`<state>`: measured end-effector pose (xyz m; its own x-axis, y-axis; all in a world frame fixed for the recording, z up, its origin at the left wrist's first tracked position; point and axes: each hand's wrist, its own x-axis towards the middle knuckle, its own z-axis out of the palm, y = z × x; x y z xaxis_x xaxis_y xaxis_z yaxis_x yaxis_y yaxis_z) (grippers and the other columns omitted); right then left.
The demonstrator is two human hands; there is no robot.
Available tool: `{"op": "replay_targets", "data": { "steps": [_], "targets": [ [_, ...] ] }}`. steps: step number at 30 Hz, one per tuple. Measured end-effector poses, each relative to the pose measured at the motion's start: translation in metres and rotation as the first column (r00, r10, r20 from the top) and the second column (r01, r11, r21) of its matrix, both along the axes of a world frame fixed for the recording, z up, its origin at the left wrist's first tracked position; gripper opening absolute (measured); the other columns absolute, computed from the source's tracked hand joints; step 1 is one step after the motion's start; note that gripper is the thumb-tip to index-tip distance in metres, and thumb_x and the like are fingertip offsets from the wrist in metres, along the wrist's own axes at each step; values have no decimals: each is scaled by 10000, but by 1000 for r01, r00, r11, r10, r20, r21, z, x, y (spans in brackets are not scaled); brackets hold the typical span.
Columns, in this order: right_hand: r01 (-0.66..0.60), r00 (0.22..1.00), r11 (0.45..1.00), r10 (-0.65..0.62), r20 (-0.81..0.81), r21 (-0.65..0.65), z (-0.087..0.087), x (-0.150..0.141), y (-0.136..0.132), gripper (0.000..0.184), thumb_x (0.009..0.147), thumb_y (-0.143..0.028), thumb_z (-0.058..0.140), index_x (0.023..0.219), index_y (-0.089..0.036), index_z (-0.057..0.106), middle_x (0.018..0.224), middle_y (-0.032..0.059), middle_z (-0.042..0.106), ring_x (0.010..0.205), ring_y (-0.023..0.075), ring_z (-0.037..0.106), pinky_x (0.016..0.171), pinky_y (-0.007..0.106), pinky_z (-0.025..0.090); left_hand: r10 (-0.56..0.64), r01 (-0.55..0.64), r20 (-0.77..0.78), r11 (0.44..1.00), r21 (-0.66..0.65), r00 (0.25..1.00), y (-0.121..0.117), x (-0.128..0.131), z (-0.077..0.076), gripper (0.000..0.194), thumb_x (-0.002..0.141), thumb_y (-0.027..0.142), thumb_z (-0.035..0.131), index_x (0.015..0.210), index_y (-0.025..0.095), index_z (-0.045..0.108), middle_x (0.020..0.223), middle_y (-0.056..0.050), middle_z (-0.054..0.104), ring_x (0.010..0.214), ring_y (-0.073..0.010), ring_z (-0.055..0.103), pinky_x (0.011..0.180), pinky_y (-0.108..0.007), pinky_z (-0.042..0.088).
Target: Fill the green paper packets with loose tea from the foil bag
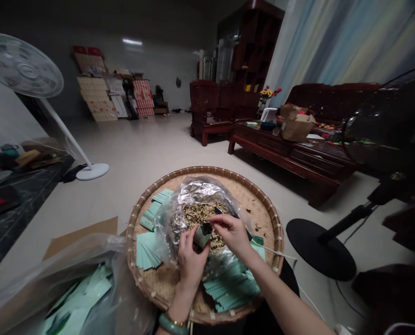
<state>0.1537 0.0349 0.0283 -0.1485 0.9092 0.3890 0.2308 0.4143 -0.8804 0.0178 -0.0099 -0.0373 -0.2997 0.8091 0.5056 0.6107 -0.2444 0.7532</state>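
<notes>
My left hand (pixel 190 263) grips a small rolled green paper cone (pixel 201 237) with a dark tip, above a round woven bamboo tray (pixel 207 169). My right hand (pixel 232 235) is close beside the cone, its fingers pinched on a dark slim tool (pixel 244 230), partly hidden. Beneath both hands, a clear plastic bag (pixel 190 195) with a foil-like sheen holds a speckled seed mixture (pixel 197 216). Stacks of green paper strips (pixel 148 251) lie on the tray at left, with more (pixel 231 284) near my right forearm.
A plastic bag of green paper strips (pixel 78 293) lies at lower left on a cardboard sheet (pixel 82 237). A black fan base (pixel 319 249) stands at right, a white standing fan (pixel 26 65) at left, and a wooden table (pixel 280 151) beyond.
</notes>
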Motion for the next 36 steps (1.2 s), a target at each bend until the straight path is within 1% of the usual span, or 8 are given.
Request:
{"op": "replay_targets", "data": {
  "steps": [5, 9, 15, 22, 25, 31, 33, 36],
  "targets": [
    [5, 977, 1000, -9, 214, 17, -2, 9, -2, 247, 782, -150, 507, 955, -203, 675, 964, 63, 657, 729, 147, 607, 644, 265, 504, 27, -28, 12, 999, 27, 1000, -1, 0, 1, 455, 741, 317, 648, 1160, 178, 536, 961, -82, 536, 879, -217, 585, 752, -353, 519],
    [-72, 965, 997, 70, 251, 0, 5, 8, -17, 237, 803, -233, 551, 1028, -207, 622, 985, 73, 565, 657, 118, 545, 512, 212, 458, 8, -8, 24, 1000, 9, 1000, -1, 0, 1, 450, 739, 281, 647, 1164, 189, 531, 975, -79, 530, 895, -221, 578, 777, -367, 507],
    [-96, 912, 993, 61, 404, 66, 8, -7, -31, 184, 821, -264, 582, 989, -202, 625, 896, 60, 565, 783, 166, 556, 648, 254, 462, -34, 34, 7, 999, -12, 999, -1, -2, -5, 480, 725, 231, 635, 1192, 200, 528, 974, -77, 526, 891, -224, 578, 767, -370, 507],
    [-54, 950, 998, 61, 307, -30, 5, -6, -25, 106, 799, -194, 590, 715, -184, 653, 693, 20, 589, 677, 148, 566, 617, 247, 442, -19, 19, -41, 1000, 11, 999, -2, -1, -2, 394, 749, 284, 628, 1127, 188, 579, 922, -69, 533, 846, -214, 592, 739, -355, 521],
    [-49, 978, 995, 66, 198, -90, 1, -1, -24, 109, 794, -215, 587, 722, -189, 666, 688, 17, 606, 650, 148, 582, 580, 240, 462, -29, 31, -69, 999, 30, 997, -1, -1, -2, 373, 732, 276, 647, 1090, 179, 602, 894, -65, 533, 822, -212, 593, 722, -351, 531],
    [54, 998, 989, -55, -7, -139, -12, 8, -14, 173, 821, -298, 525, 847, -183, 652, 798, 51, 633, 572, 134, 587, 467, 226, 486, -1, 6, -77, 998, 70, 997, 0, -1, -1, 389, 727, 291, 652, 1098, 185, 595, 917, -72, 538, 845, -220, 598, 739, -362, 536],
    [79, 996, 989, -74, 49, -124, -19, 10, -3, 193, 833, -269, 486, 897, -182, 646, 833, 57, 647, 611, 146, 609, 504, 243, 503, 23, -19, -61, 997, 69, 998, 1, -1, -1, 401, 734, 311, 647, 1105, 174, 583, 953, -84, 534, 869, -225, 594, 748, -365, 534],
    [112, 952, 991, -86, 293, -72, -29, 7, 18, 220, 813, -163, 469, 939, -185, 649, 908, 62, 676, 779, 183, 636, 707, 310, 516, 33, -29, -45, 997, 76, 998, 1, -1, -3, 420, 740, 333, 641, 1120, 174, 565, 993, -97, 541, 905, -236, 588, 769, -383, 530]
  ]
}}
